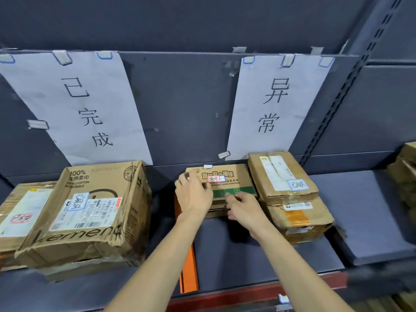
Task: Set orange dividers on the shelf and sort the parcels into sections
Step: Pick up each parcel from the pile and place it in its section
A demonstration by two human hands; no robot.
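A flat cardboard parcel with a green band and a small red-edged label lies at the back middle of the dark shelf. My left hand rests on its left end and my right hand grips its front edge. An orange divider stands on edge to the left of this parcel, running from front to back, partly hidden by my left forearm. Left of the divider sits a large box printed "100% COTTON". Right of the held parcel are two stacked boxes.
Two white paper signs hang on the back panel, one at the left and one at the right. Another labelled box sits at the far left. More cardboard shows at the right edge. A red shelf lip runs along the front.
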